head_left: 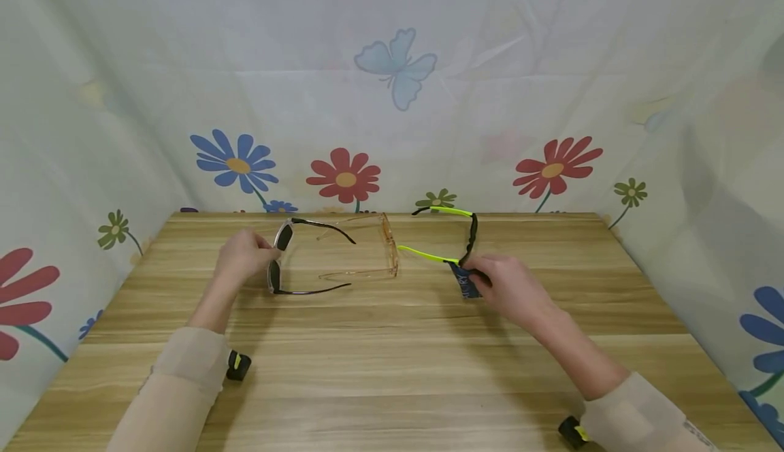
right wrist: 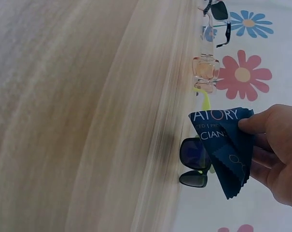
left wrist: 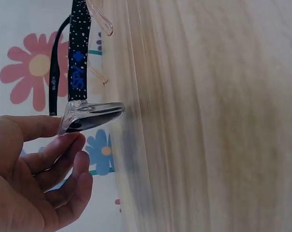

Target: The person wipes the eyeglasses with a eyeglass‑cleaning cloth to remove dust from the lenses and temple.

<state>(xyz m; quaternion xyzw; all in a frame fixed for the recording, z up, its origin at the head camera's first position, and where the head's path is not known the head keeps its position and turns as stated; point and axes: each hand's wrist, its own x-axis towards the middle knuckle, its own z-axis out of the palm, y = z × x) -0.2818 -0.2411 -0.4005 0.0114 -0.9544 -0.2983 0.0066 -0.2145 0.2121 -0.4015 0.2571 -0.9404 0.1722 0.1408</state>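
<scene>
At the left of the head view, my left hand (head_left: 241, 258) pinches the bridge area of clear-framed sunglasses (head_left: 275, 277) with dark lenses. Their speckled black temple (left wrist: 78, 58) stands out in the left wrist view, and the temples point right. My right hand (head_left: 508, 285) holds a folded dark blue lens cloth (right wrist: 218, 133) with white lettering, thumb on top. Just beyond the cloth are black sunglasses (head_left: 473, 232) with neon yellow temples pointing left. Whether the right fingers touch these sunglasses cannot be told. Part of their front is hidden behind the cloth in the right wrist view.
Between the two pairs lie transparent peach-coloured glasses (head_left: 390, 241), temples pointing left. All of this is near the back of a wood-grain table (head_left: 392, 370). A white curtain (head_left: 294, 43) with printed flowers and a butterfly hangs behind and at both sides.
</scene>
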